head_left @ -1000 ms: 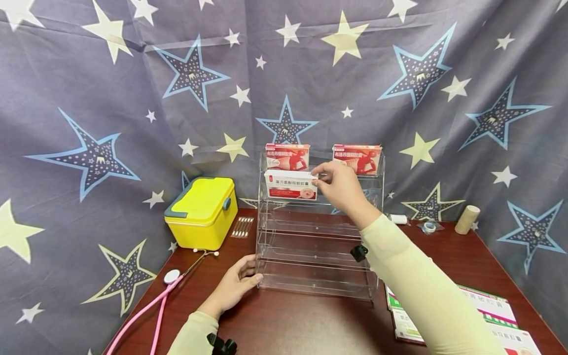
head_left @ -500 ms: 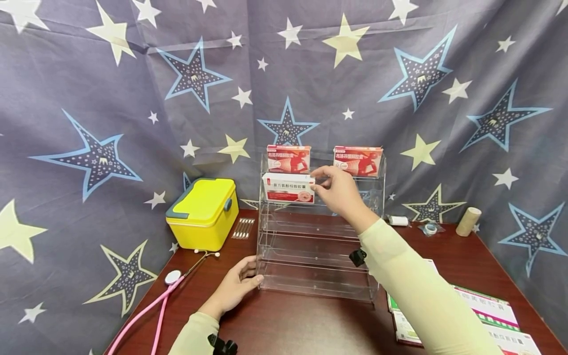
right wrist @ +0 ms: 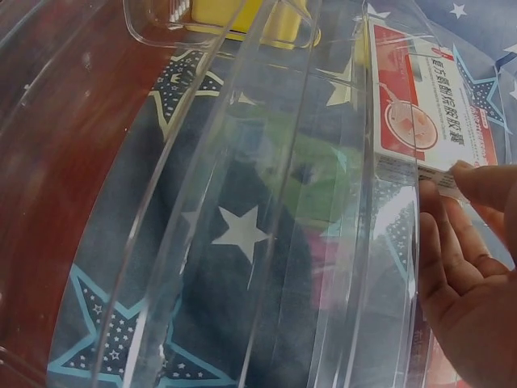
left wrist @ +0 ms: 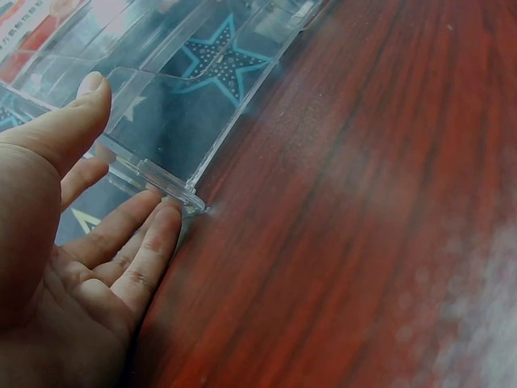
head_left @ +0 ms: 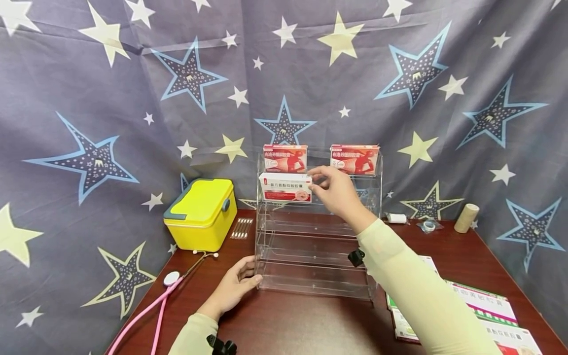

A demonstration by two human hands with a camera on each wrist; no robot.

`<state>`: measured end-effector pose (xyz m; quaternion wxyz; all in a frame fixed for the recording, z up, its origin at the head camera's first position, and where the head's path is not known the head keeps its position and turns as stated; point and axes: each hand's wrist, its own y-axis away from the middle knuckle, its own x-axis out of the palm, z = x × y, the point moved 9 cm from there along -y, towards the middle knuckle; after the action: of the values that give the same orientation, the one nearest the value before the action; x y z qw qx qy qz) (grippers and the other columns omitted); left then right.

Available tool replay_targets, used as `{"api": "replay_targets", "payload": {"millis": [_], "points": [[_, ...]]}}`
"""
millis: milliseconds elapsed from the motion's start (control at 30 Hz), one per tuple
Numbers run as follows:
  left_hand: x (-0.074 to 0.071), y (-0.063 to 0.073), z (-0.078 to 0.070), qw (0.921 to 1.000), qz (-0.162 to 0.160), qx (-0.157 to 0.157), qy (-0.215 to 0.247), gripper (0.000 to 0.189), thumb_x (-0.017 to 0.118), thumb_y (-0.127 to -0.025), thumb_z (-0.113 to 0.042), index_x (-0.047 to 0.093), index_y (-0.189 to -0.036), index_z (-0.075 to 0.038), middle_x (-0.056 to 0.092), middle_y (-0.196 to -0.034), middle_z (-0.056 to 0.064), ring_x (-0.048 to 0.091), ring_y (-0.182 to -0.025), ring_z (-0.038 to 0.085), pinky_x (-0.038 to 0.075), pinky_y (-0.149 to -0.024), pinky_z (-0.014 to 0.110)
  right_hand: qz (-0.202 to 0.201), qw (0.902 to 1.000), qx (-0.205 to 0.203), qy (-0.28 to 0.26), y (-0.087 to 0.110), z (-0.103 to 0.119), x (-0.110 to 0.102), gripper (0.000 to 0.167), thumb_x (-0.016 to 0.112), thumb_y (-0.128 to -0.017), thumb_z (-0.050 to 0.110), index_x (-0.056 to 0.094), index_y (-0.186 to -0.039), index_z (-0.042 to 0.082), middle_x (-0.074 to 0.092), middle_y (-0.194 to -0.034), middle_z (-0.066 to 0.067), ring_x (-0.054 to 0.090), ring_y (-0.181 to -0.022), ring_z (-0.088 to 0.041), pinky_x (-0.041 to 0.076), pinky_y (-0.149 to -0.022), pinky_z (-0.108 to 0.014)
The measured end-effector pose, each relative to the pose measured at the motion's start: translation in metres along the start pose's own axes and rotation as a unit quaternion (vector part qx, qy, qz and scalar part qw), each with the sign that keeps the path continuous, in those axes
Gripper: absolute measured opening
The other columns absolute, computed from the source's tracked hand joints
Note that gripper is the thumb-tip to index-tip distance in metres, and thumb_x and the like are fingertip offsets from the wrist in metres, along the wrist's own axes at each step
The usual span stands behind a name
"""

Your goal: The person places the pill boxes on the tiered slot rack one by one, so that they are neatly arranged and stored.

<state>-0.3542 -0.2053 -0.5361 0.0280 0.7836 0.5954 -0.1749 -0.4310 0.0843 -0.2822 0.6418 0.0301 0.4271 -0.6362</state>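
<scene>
A clear tiered display rack (head_left: 314, 286) stands on the table. My right hand (head_left: 339, 195) pinches the right end of a white and red medicine box (head_left: 286, 187), on the rack's second tier from the top, at the left. In the right wrist view, the thumb (right wrist: 477, 182) is at the box's corner. Two red medicine boxes, one on the left (head_left: 285, 159) and one on the right (head_left: 355, 160), occupy the top tier. At the rack's lower left corner, my left hand (head_left: 232, 288) touches its side with fairly straight fingers (left wrist: 149, 250); the thumb lies in front.
Left of the rack are a yellow case (head_left: 199, 214), cotton swabs (head_left: 241, 228) and a pink stethoscope (head_left: 148, 308). Several flat medicine boxes (head_left: 483, 301) lie at the right front. A white roll (head_left: 396, 218), a tape roll (head_left: 428, 226) and a tan bandage roll (head_left: 467, 218) sit behind.
The white and red box has shifted slightly left and down on its tier, and my right hand has moved with it. My left hand has stayed at the rack's side.
</scene>
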Motion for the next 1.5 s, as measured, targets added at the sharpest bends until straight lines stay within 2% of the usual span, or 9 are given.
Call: {"api": "replay_targets", "payload": {"millis": [400, 567, 733, 867, 1033, 1200, 1333, 1433, 1500], "points": [[-0.001, 0.0, 0.002, 0.9999, -0.003, -0.009, -0.006, 0.056, 0.072, -0.102, -0.019, 0.049, -0.151, -0.008, 0.06, -0.138, 0.022, 0.057, -0.123, 0.037, 0.051, -0.095, 0.029, -0.003, 0.9999, 0.014, -0.002, -0.001, -0.003, 0.001, 0.027, 0.078, -0.097, 0.021, 0.072, -0.123, 0.026, 0.07, -0.114, -0.001, 0.067, -0.084, -0.015, 0.053, -0.063, -0.039], [-0.001, -0.001, 0.003, 0.9999, -0.004, -0.01, -0.001, 0.057, 0.073, -0.101, -0.019, 0.049, -0.151, -0.008, 0.06, -0.138, 0.022, 0.058, -0.123, 0.035, 0.051, -0.095, 0.029, 0.008, 1.0, 0.001, 0.005, 0.001, 0.001, -0.005, 0.034, 0.079, -0.097, 0.02, 0.069, -0.13, 0.022, 0.071, -0.119, -0.005, 0.071, -0.092, -0.018, 0.057, -0.072, -0.043], [-0.001, -0.001, 0.002, 1.0, -0.004, -0.005, 0.002, 0.056, 0.073, -0.101, -0.018, 0.049, -0.151, -0.008, 0.061, -0.137, 0.021, 0.06, -0.121, 0.034, 0.051, -0.094, 0.028, -0.019, 0.9969, -0.065, 0.041, 0.019, 0.008, -0.036, 0.037, 0.08, -0.094, 0.013, 0.069, -0.13, 0.012, 0.071, -0.119, -0.007, 0.072, -0.1, -0.023, 0.058, -0.085, -0.046], [-0.001, -0.001, 0.002, 1.0, -0.004, 0.002, 0.0, 0.056, 0.073, -0.101, -0.018, 0.049, -0.151, -0.008, 0.061, -0.136, 0.021, 0.06, -0.121, 0.032, 0.052, -0.094, 0.028, -0.084, 0.9906, -0.1, 0.039, 0.048, -0.001, -0.082, 0.029, 0.082, -0.091, 0.007, 0.073, -0.118, 0.005, 0.074, -0.109, -0.007, 0.073, -0.093, -0.025, 0.059, -0.081, -0.038], [-0.001, -0.001, 0.003, 1.0, -0.006, -0.004, 0.006, 0.056, 0.074, -0.1, -0.017, 0.05, -0.151, -0.011, 0.062, -0.136, 0.018, 0.06, -0.121, 0.032, 0.052, -0.095, 0.029, -0.138, 0.9856, -0.065, 0.074, 0.092, -0.052, -0.128, 0.029, 0.085, -0.088, 0.007, 0.075, -0.115, 0.007, 0.076, -0.099, -0.008, 0.069, -0.083, -0.012, 0.05, -0.076, -0.018], [0.0, 0.0, 0.002, 0.9999, -0.007, -0.011, 0.004, 0.056, 0.075, -0.1, -0.017, 0.051, -0.15, -0.013, 0.062, -0.136, 0.017, 0.06, -0.121, 0.033, 0.051, -0.096, 0.029, -0.152, 0.9839, 0.008, 0.093, 0.139, -0.113, -0.156, 0.027, 0.085, -0.088, 0.008, 0.075, -0.113, 0.006, 0.074, -0.098, -0.012, 0.065, -0.081, -0.004, 0.045, -0.074, -0.013], [0.0, 0.0, 0.001, 0.9999, -0.009, -0.008, -0.002, 0.056, 0.075, -0.1, -0.019, 0.051, -0.15, -0.014, 0.062, -0.136, 0.016, 0.06, -0.122, 0.032, 0.051, -0.096, 0.029, -0.071, 0.987, 0.079, 0.121, 0.162, -0.158, -0.157, 0.034, 0.083, -0.093, 0.021, 0.071, -0.121, 0.005, 0.071, -0.113, -0.019, 0.071, -0.096, -0.031, 0.056, -0.079, -0.034], [-0.001, 0.0, 0.0, 0.9999, -0.013, -0.006, -0.004, 0.056, 0.075, -0.099, -0.019, 0.052, -0.15, -0.015, 0.063, -0.135, 0.015, 0.06, -0.121, 0.032, 0.05, -0.096, 0.029, 0.009, 0.9841, 0.128, 0.122, 0.173, -0.196, -0.148, 0.045, 0.08, -0.096, 0.028, 0.066, -0.129, 0.001, 0.067, -0.124, -0.027, 0.067, -0.108, -0.047, 0.055, -0.085, -0.057], [0.0, 0.001, 0.001, 0.9998, -0.014, -0.01, -0.005, 0.056, 0.076, -0.099, -0.019, 0.053, -0.15, -0.015, 0.063, -0.134, 0.015, 0.06, -0.121, 0.032, 0.05, -0.096, 0.029, 0.054, 0.9796, 0.157, 0.114, 0.182, -0.218, -0.141, 0.052, 0.08, -0.095, 0.028, 0.063, -0.133, -0.004, 0.065, -0.128, -0.031, 0.064, -0.113, -0.051, 0.053, -0.088, -0.062]]}}
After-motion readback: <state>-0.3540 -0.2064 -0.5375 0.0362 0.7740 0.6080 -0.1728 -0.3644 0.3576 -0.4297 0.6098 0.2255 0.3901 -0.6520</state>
